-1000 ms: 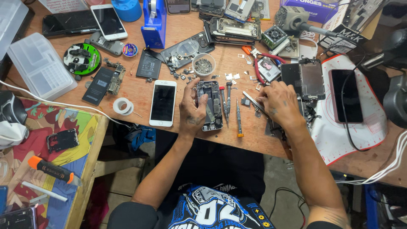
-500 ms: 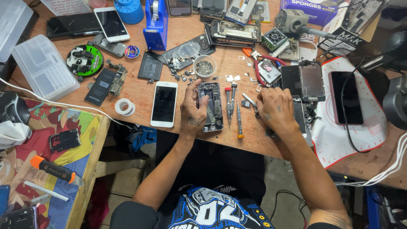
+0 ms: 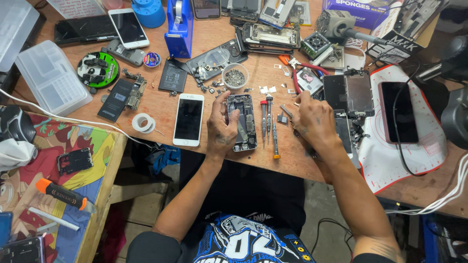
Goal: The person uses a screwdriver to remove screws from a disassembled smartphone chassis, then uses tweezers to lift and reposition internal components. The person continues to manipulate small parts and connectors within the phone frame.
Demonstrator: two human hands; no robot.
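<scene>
Opened phone [image 3: 242,122] is steadied on the desk [image 3: 161,104] by the left hand [image 3: 222,127], fingers curled around it, while the right hand [image 3: 312,119] pinches a small tool.

An opened phone chassis [image 3: 242,122] lies flat on the wooden bench, insides exposed, lengthwise away.

A white phone [image 3: 188,119] lies face up on the wooden bench [image 3: 161,100], a roll of tape [image 3: 143,122] just left of it. Farther back stand a blue tape dispenser [image 3: 178,29] and a small bowl of screws [image 3: 235,76]. A clear plastic box [image 3: 51,77] sits far left.
</scene>
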